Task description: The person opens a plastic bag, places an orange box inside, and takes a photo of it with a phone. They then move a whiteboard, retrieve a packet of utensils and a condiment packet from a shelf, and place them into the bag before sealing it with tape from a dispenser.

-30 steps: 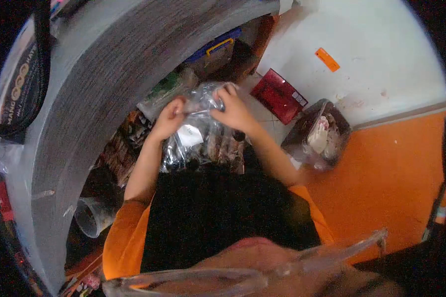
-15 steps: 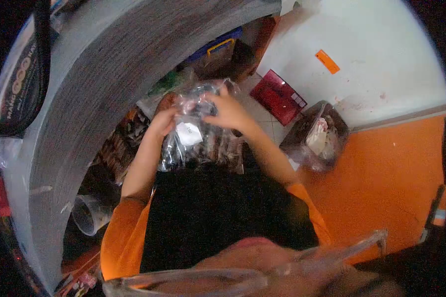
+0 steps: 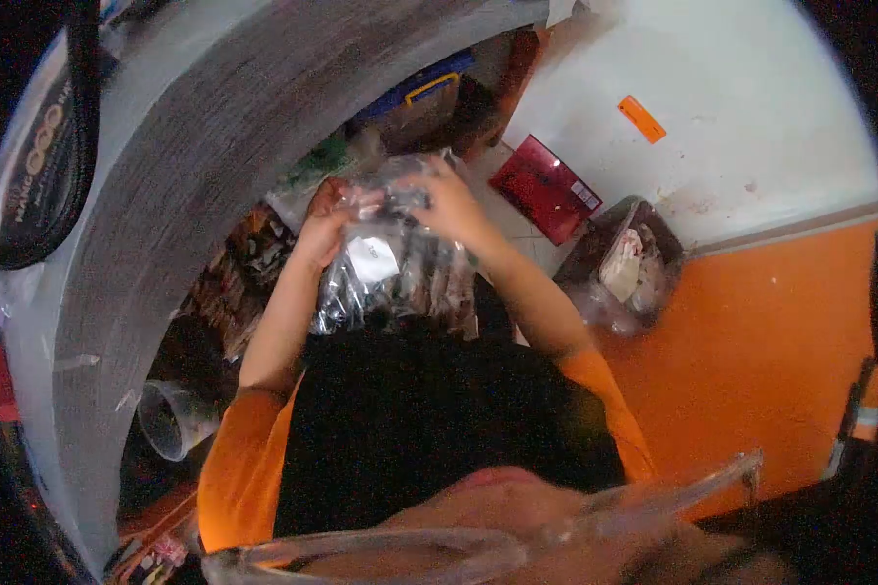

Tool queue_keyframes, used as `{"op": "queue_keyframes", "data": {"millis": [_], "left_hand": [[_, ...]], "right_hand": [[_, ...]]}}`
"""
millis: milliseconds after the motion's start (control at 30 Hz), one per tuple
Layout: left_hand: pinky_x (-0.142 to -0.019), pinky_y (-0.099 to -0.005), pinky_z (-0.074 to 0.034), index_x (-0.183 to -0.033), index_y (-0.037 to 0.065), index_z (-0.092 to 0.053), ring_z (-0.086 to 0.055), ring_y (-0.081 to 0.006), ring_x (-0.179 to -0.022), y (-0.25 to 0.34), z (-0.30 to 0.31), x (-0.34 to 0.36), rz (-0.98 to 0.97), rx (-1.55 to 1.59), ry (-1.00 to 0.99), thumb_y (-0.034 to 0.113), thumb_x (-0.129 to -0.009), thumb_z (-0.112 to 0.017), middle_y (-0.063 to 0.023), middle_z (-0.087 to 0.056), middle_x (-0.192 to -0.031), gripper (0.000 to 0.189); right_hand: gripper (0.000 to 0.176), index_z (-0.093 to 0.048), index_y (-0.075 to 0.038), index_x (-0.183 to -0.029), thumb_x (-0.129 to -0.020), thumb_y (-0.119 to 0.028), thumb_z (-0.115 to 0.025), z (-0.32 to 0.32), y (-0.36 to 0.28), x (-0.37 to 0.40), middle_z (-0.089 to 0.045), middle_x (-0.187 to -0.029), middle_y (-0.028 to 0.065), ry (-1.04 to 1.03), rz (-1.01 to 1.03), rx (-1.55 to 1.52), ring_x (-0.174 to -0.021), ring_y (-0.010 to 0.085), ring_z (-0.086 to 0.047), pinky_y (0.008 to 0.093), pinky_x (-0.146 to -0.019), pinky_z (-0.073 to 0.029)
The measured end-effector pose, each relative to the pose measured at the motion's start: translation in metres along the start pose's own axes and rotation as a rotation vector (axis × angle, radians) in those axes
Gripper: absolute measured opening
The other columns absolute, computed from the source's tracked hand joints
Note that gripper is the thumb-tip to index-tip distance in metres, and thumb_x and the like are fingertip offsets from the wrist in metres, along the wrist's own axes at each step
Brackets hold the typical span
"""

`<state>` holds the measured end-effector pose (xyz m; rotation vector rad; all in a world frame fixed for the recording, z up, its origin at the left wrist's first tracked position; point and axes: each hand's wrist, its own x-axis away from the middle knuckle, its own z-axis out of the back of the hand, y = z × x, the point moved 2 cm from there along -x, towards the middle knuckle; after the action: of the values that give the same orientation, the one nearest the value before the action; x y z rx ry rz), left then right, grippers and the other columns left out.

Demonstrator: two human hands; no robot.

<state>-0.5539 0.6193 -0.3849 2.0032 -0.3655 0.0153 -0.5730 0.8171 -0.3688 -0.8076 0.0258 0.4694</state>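
Lettering "MANG" marks a dark package (image 3: pixel 44 161); left hand (image 3: pixel 326 228) and right hand (image 3: pixel 446 207) grasp a white-labelled clear bag (image 3: pixel 410 285).

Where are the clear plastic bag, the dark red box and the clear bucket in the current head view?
Clear plastic bag (image 3: pixel 418 273): head view, filled lower part, right of the white label.
Dark red box (image 3: pixel 541 185): head view, middle of its broad face.
Clear bucket (image 3: pixel 197 419): head view, side wall.

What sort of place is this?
Likely a small packing or storage corner, shop or home unclear: a clear plastic bag of dark items, a white printed label on it, and a blue-lidded storage box with a yellow handle beyond.
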Motion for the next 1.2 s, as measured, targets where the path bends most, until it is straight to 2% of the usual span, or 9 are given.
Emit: {"op": "queue_keyframes", "data": {"millis": [267, 433, 667, 733, 800, 867, 933, 1000, 1200], "left_hand": [[-0.076, -0.0311, -0.043, -0.109, 0.003, -0.035, -0.053, -0.0235, -0.092, -0.015, 0.027, -0.005, 0.043, 0.075, 0.335, -0.002, -0.075, -0.047, -0.0126, -0.049, -0.103, 0.036], [-0.081, -0.0322, -0.038, -0.12, 0.005, -0.03, -0.046, -0.0252, -0.099, 0.016, -0.02, 0.011, -0.55, -0.902, 0.462, 0.023, -0.074, -0.062, -0.0136, -0.046, -0.108, 0.06], [-0.085, -0.0335, -0.036, -0.123, 0.004, -0.028, -0.044, -0.0292, -0.101, 0.008, 0.017, 0.01, -0.436, -1.27, 0.583, 0.034, -0.069, -0.066, -0.0192, -0.042, -0.112, 0.072], [-0.087, -0.0344, -0.034, -0.117, -0.001, -0.036, -0.043, -0.0283, -0.103, 0.001, 0.028, 0.011, -0.064, -1.342, 0.726, 0.037, -0.067, -0.066, -0.0173, -0.044, -0.113, 0.07], [-0.087, -0.034, -0.035, -0.114, -0.002, -0.038, -0.043, -0.0267, -0.103, -0.001, 0.033, 0.013, 0.021, -1.196, 0.592, 0.036, -0.068, -0.065, -0.0172, -0.046, -0.11, 0.066], [-0.086, -0.0332, -0.035, -0.109, -0.003, -0.043, -0.044, -0.0235, -0.101, -0.003, 0.035, 0.012, 0.167, -0.888, 0.351, 0.033, -0.07, -0.063, -0.017, -0.049, -0.105, 0.057], [-0.085, -0.0324, -0.036, -0.104, -0.004, -0.048, -0.045, -0.0203, -0.1, -0.001, 0.041, 0.013, 0.295, -0.578, 0.114, 0.03, -0.072, -0.061, -0.0168, -0.052, -0.1, 0.049], [-0.082, -0.0309, -0.036, -0.104, -0.003, -0.049, -0.046, -0.0186, -0.095, -0.001, 0.058, 0.01, 0.216, -0.807, 0.099, 0.031, -0.073, -0.059, -0.0138, -0.053, -0.096, 0.047], [-0.065, -0.0277, -0.041, -0.1, 0.001, -0.051, -0.05, -0.0136, -0.071, 0.03, 0.022, 0.024, 0.039, -0.864, 0.211, 0.033, -0.075, -0.058, -0.0059, -0.055, -0.083, 0.042]], "right_hand": [[0.034, -0.059, -0.016, -0.094, -0.062, -0.011, -0.065, 0.053, -0.026, 0.048, -0.042, -0.115, 0.0188, 0.206, 0.15, 0.006, -0.105, 0.0351, -0.043, 0.0362, -0.088, -0.036], [0.039, -0.058, -0.016, -0.096, -0.058, -0.011, -0.064, 0.065, -0.06, 0.07, -0.033, -0.124, 0.0184, 0.153, 0.137, 0.156, -0.107, 0.0363, -0.042, 0.0372, -0.088, -0.038], [0.032, -0.056, -0.004, -0.093, -0.062, 0.0, -0.063, 0.11, -0.013, 0.113, -0.047, -0.114, 0.0142, 0.493, -0.032, -0.229, -0.107, 0.0232, -0.044, 0.0337, -0.088, -0.035], [0.033, -0.054, -0.004, -0.096, -0.064, 0.001, -0.061, 0.114, 0.003, 0.13, -0.049, -0.111, 0.0128, 0.507, -0.145, -0.307, -0.105, 0.0224, -0.046, 0.034, -0.086, -0.037], [0.034, -0.053, -0.003, -0.098, -0.065, 0.002, -0.06, 0.118, 0.006, 0.145, -0.051, -0.108, 0.0114, 0.518, -0.257, -0.384, -0.103, 0.0217, -0.047, 0.0343, -0.085, -0.039], [0.037, -0.048, 0.0, -0.103, -0.067, 0.004, -0.059, 0.125, 0.01, 0.156, -0.052, -0.107, 0.012, 0.761, -0.356, -1.013, -0.099, 0.0239, -0.049, 0.0349, -0.082, -0.043], [0.044, -0.041, 0.004, -0.112, -0.073, -0.006, -0.058, 0.13, 0.028, 0.163, -0.05, -0.109, 0.0159, 0.86, -0.391, -0.779, -0.097, 0.0254, -0.051, 0.0354, -0.082, -0.045], [0.049, -0.035, 0.006, -0.119, -0.079, -0.018, -0.051, 0.151, -0.001, 0.151, -0.047, -0.112, 0.0199, 0.664, -0.101, -1.058, -0.097, 0.0266, -0.051, 0.0364, -0.083, -0.043], [0.052, -0.032, 0.003, -0.123, -0.081, -0.026, -0.045, 0.17, -0.006, 0.167, -0.041, -0.121, 0.018, 0.725, -0.052, -0.258, -0.107, 0.0267, -0.044, 0.0347, -0.089, -0.037]]}}
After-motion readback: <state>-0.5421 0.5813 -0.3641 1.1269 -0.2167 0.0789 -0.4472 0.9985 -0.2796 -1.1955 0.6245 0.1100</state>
